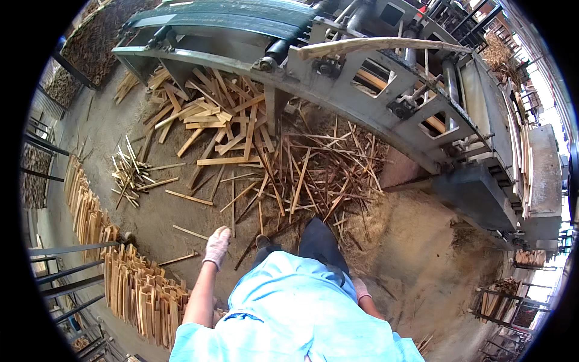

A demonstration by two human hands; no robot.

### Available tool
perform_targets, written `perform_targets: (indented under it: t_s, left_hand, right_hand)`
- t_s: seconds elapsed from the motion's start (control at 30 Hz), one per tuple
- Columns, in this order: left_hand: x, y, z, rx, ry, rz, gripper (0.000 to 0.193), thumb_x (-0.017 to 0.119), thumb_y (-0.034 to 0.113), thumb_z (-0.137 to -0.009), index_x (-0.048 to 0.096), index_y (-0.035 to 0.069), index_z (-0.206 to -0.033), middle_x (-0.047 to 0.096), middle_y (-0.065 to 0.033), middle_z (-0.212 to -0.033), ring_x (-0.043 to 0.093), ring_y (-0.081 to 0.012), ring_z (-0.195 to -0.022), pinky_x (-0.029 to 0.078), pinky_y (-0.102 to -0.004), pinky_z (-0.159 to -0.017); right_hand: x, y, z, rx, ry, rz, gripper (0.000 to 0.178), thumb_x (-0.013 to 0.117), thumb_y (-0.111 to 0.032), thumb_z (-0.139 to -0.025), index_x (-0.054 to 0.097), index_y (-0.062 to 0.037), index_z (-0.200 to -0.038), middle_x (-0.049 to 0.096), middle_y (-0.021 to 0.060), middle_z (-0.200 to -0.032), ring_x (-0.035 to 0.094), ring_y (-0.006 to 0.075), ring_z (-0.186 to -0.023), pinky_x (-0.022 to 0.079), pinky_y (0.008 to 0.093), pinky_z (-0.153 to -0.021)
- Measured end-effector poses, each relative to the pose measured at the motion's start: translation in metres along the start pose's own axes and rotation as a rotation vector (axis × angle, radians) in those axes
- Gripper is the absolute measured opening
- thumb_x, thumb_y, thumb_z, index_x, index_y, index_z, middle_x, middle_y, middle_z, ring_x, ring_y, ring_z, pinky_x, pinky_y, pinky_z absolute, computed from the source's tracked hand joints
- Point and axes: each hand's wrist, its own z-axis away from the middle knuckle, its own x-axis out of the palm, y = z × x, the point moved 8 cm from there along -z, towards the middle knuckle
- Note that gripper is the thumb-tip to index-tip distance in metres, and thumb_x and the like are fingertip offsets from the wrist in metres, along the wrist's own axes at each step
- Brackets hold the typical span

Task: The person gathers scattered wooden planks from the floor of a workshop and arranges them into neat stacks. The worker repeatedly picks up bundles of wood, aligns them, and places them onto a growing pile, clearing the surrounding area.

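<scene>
Right hand (360, 288): gloved, half hidden by blue shirt (289, 295); grip cannot be told. Left hand (218, 246): fingers together, nothing visible held. Stick (190, 233): on floor (151, 223) near left hand; probably light, stiff, best gripped mid-length. Machine (338, 90): beyond.

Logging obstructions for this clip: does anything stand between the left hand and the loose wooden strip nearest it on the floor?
Nothing visible does: the gloved left hand appears just off the right end of the thin wooden strip on the floor. The hand's height cannot be judged.
</scene>
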Motion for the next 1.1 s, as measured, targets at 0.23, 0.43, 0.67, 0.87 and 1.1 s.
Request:
perform_targets:
  t_s: [0.23,0.43,0.67,0.87,1.1]
  left_hand:
    - [0.059,0.074,0.029,0.095,0.017,-0.466,0.049,0.057,0.042,-0.1,0.064,0.007,-0.133,0.068,-0.0249,-0.125,0.063,-0.0411,-0.121,0.049,-0.0454,-0.102]
    - [0.056,0.015,0.034,-0.065,0.014,-0.644,0.057,0.051,0.046,-0.101,0.061,0.003,-0.137,0.065,-0.0272,-0.13,0.06,-0.0415,-0.126,0.046,-0.0473,-0.106]
    - [0.108,0.032,0.012,0.145,-0.268,-0.99,0.056,0.05,0.046,-0.101,0.063,0.003,-0.134,0.065,-0.0276,-0.131,0.059,-0.042,-0.126,0.047,-0.0464,-0.106]
    - [0.118,0.075,0.047,-0.076,0.055,-0.274,0.055,0.051,0.045,-0.101,0.062,0.003,-0.134,0.068,-0.0274,-0.124,0.063,-0.0422,-0.12,0.048,-0.0473,-0.102]
    - [0.067,-0.036,0.166,-0.357,0.249,-0.198,0.056,0.051,0.041,-0.098,0.06,0.002,-0.137,0.064,-0.0251,-0.134,0.056,-0.0403,-0.13,0.044,-0.0451,-0.109]
  right_hand:
    - [-0.046,0.025,-0.074,-0.184,0.09,-0.097,0.042,0.051,-0.035,-0.097,0.071,-0.0065,-0.12,0.067,0.0263,-0.125,0.063,0.043,-0.118,0.05,0.0491,-0.099]
    - [-0.154,0.071,-0.065,0.174,0.141,-0.674,0.039,0.058,-0.033,-0.095,0.072,-0.0022,-0.113,0.074,0.0152,-0.111,0.069,0.028,-0.097,0.053,0.0386,-0.088]
    - [-0.146,0.148,-0.046,0.497,0.19,-1.1,0.041,0.061,-0.04,-0.097,0.073,-0.0046,-0.115,0.074,0.009,-0.099,0.067,0.0217,-0.087,0.053,0.035,-0.078]
    - [-0.129,0.167,-0.052,0.196,-0.054,-0.377,0.047,0.05,-0.047,-0.099,0.073,-0.006,-0.106,0.075,0.0172,-0.096,0.069,0.0364,-0.093,0.052,0.0477,-0.081]
    - [-0.227,0.138,-0.202,0.116,0.136,-0.195,0.031,0.064,-0.032,-0.094,0.073,-0.003,-0.103,0.073,0.0095,-0.096,0.066,0.0207,-0.088,0.052,0.0363,-0.079]
